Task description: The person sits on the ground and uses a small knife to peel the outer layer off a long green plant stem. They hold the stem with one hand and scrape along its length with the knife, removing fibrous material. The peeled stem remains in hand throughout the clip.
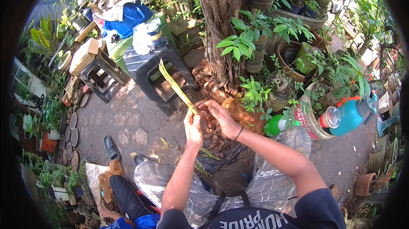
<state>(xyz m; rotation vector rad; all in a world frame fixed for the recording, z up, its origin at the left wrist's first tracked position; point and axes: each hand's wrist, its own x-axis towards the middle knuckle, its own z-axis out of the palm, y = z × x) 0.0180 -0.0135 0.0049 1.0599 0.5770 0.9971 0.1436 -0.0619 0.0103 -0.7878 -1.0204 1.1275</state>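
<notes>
My left hand (193, 131) grips a long, narrow yellow-and-green leaf (175, 85), which looks like a snake plant's, near its lower end. The leaf slants up and away to the left. Close beside it, my right hand (226, 121) curls its soil-stained fingers at the leaf's base; whether they pinch anything is hidden. Dark, root-like matter shows between the two hands. Below them, loose soil lies on a black plastic sheet (220, 161), with more yellow-edged leaves (198, 166) by it. Brown coir fibre (240, 111) is heaped beyond my right hand.
A tree trunk (220, 30) rises ahead, with a black plastic stool (145, 59) to its left. Potted plants, a green bottle (275, 126) and a teal sprayer (346, 117) stand on the right. At lower left, another person's dark-clad leg (127, 192) is near, beside a slipper (111, 147).
</notes>
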